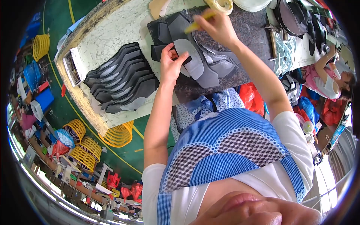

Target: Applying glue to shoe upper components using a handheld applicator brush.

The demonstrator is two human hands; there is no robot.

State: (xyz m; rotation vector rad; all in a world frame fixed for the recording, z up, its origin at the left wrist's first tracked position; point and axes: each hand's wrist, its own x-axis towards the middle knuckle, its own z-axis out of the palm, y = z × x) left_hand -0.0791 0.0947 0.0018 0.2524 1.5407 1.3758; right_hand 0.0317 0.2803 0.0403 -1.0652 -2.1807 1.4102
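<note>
My left hand [172,64] is closed on the edge of a flat grey cut piece [193,62] with a rounded end, holding it over the dark work slab [253,45]. In my right hand [218,29] is a yellow-handled brush [195,25], blurred by motion; its tip is close to the piece's far edge and I cannot tell whether they touch. Several dark grey cut pieces [178,28] lie on the slab beyond my left hand. More grey and shiny pieces [221,65] overlap on the slab to the right of the held one.
Left on the pale table [112,28] are rows of overlapping dark pieces [123,77]. A pale yellow tub [220,5] stands at the far edge. Pale strips [284,52] hang at the right. Yellow baskets [118,134] stand on the floor; another person [324,77] sits at the right.
</note>
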